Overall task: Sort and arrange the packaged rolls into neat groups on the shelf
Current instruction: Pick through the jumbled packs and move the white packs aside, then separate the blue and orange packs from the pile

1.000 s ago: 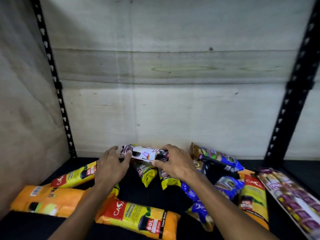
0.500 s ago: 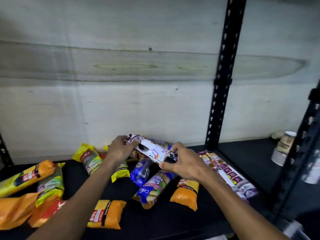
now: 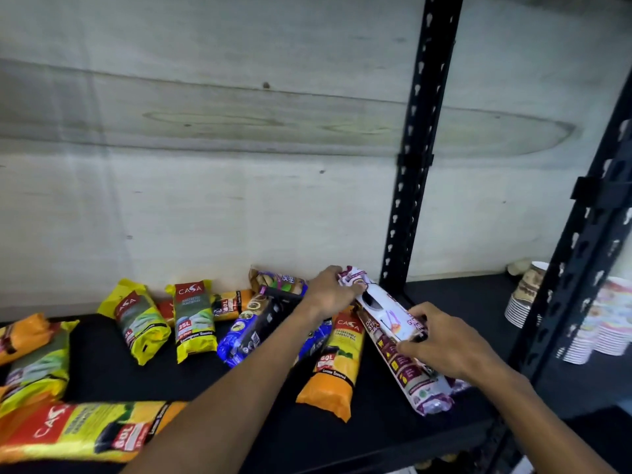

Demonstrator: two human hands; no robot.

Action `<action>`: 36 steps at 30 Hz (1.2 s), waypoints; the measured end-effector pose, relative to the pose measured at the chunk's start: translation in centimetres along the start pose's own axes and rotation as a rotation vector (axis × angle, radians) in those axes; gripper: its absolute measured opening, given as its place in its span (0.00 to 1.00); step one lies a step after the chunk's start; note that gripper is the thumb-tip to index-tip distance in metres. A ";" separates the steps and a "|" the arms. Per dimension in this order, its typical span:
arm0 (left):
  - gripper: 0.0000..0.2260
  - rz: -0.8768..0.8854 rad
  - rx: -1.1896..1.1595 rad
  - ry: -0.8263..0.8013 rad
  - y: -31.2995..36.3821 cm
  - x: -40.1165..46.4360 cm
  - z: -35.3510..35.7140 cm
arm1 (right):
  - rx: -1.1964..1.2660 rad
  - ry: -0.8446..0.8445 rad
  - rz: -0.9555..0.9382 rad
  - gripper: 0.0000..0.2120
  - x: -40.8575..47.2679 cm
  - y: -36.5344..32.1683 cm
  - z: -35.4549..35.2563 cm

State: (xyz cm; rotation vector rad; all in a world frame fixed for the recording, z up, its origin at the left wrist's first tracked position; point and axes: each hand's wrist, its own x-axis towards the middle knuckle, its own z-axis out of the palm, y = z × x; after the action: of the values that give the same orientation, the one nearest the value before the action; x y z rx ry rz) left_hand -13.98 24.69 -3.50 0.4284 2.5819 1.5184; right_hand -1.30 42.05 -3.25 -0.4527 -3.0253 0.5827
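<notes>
A white packaged roll [image 3: 386,311] with purple print lies slanted at the right end of the black shelf [image 3: 102,364], close to the black upright post [image 3: 410,186]. Both hands hold it: the left hand [image 3: 330,292] grips its far, crimped end with fingers curled round it, and the right hand [image 3: 444,343] pinches its near end from above, thumb and fingers bent over the wrapper. Under it lies a longer white and maroon roll [image 3: 410,374], pointing toward the shelf's front edge — the 2 appear to touch, though the hands hide the join.

Just left of these sits an orange roll [image 3: 337,360] marked 60L, then a blue and black roll [image 3: 246,333] partly covered by the left forearm. A brown and purple pack [image 3: 273,280] rests against the pale wooden back wall [image 3: 205,165]. Further left stand 2 yellow and green rolls [image 3: 193,316] side by side, with a small orange one [image 3: 232,304] behind them.

At the far left more orange and yellow packs [image 3: 30,357] overlap, and a long orange 60L roll [image 3: 85,432] lies along the front edge.

Beyond the post, on the next shelf, stand stacks of paper cups [image 3: 526,295] — blurred.
</notes>
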 end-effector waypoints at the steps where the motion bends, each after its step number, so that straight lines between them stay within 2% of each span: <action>1: 0.33 0.001 0.000 -0.031 0.2 0.1 0.7 | -0.013 0.007 0.024 0.28 0.1 0.6 0.0; 4: 0.33 0.041 0.139 -0.080 0.2 -0.2 1.9 | -0.060 0.000 0.075 0.30 0.5 1.8 -0.2; 8: 0.23 0.105 0.340 -0.054 -1.2 -1.7 0.7 | -0.125 -0.020 0.108 0.33 1.0 1.5 0.0; 10: 0.21 0.099 0.404 -0.028 -2.4 -2.3 -0.9 | -0.166 0.050 0.094 0.34 0.9 0.4 0.5; 12: 0.19 0.092 0.427 0.009 -3.5 -3.1 -2.8 | -0.174 0.174 0.028 0.30 0.4 -1.3 1.2; 15: 0.19 0.089 0.479 0.038 -4.8 -4.9 -5.1 | -0.071 0.270 -0.067 0.25 -0.3 -4.4 2.6; 17: 0.21 0.081 0.546 0.042 -5.5 -6.2 -6.2 | 0.014 0.201 -0.050 0.25 -0.3 -6.1 3.9; 21: 0.23 0.036 0.648 0.001 -6.9 -8.8 -6.7 | 0.054 0.002 0.070 0.39 0.0 -8.0 6.8; 27: 0.29 -0.035 0.706 0.000 -7.5 -10.4 -6.4 | 0.091 -0.034 0.164 0.36 -0.2 -9.2 8.5; 31: 0.27 -0.044 0.723 0.021 -7.3 -10.5 -6.3 | 0.090 -0.035 0.144 0.32 -0.2 -9.5 8.3; 36: 0.25 -0.084 0.736 0.090 -7.5 -10.5 -7.1 | 0.120 -0.106 0.077 0.32 -0.5 -9.4 7.3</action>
State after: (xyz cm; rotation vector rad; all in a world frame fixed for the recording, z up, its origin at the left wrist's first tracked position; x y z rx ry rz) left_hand -7.00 12.20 -6.96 0.3030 3.1117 0.5209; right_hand -4.07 30.90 -6.56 -0.5520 -3.0603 0.8124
